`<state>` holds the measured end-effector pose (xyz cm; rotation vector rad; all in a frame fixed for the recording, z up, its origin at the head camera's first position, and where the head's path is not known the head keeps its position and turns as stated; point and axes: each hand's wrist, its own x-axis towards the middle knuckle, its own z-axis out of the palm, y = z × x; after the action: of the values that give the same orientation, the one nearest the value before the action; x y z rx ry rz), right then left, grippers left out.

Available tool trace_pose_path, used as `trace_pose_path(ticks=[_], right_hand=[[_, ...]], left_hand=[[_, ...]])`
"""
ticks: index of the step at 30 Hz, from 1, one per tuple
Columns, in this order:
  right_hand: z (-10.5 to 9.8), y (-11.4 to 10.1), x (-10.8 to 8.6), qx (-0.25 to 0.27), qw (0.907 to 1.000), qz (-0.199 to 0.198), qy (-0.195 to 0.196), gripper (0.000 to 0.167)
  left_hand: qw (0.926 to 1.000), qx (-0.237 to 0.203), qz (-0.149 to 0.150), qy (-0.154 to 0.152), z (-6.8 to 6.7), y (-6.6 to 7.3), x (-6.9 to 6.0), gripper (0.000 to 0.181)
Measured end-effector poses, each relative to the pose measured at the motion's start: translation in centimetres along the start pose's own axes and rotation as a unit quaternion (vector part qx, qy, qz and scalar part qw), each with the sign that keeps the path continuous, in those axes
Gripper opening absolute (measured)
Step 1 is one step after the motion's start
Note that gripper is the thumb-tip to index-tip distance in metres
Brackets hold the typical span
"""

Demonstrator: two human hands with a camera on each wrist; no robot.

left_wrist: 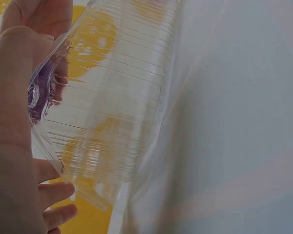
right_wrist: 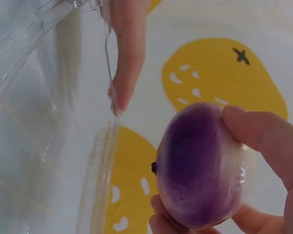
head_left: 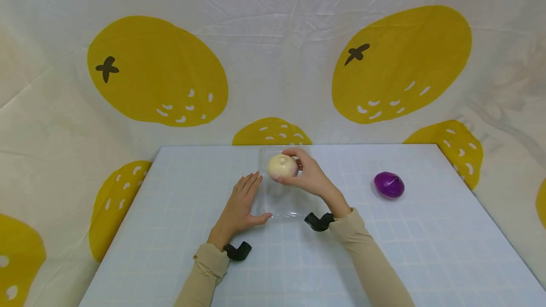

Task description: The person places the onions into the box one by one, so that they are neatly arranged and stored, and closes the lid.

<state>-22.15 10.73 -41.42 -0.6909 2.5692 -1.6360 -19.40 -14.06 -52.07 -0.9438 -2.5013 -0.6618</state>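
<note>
My right hand [head_left: 313, 174] grips a round turnip [head_left: 281, 167], cream on one side and purple on the other, over a clear plastic box [head_left: 281, 203]. In the right wrist view, thumb and fingers wrap the turnip [right_wrist: 195, 165], and its purple half and small dark tip show. My left hand [head_left: 240, 205] touches the left side of the box, fingers extended and thumb spread at the front corner. Ribbed box walls [left_wrist: 122, 73] fill much of the left wrist view, with the purple of the turnip partly visible through them.
A glossy purple onion-shaped vegetable [head_left: 389, 185] lies on the table to the right. The pale checked tabletop [head_left: 170, 231] ends at a white curtain [head_left: 277, 60] printed with yellow fruit. Black straps [head_left: 320, 221] hang at both wrists.
</note>
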Motion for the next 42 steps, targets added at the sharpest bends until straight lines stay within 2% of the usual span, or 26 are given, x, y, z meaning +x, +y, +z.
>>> trace_pose_path(ticks=[12, 22, 29, 42], right_hand=[[1.8, 0.8, 0.4, -0.048, 0.9987, 0.007, -0.013, 0.065], [2.7, 0.8, -0.3, -0.080, 0.9949, 0.047, -0.039, 0.061], [3.6, 1.4, -0.8, -0.083, 0.9928, 0.081, -0.028, 0.059], [4.8, 1.7, -0.9, -0.113, 0.9883, 0.102, -0.011, 0.061]], left_hand=[[1.0000, -0.006, 0.000, -0.001, 0.1, 0.0, -0.1, 0.099], [0.9999, -0.003, 0.008, 0.015, 0.2, 0.0, -0.1, 0.099], [0.9997, -0.005, 0.012, 0.021, 0.4, -0.1, -0.1, 0.100], [0.9996, -0.017, 0.010, 0.018, 0.4, -0.1, -0.1, 0.098]])
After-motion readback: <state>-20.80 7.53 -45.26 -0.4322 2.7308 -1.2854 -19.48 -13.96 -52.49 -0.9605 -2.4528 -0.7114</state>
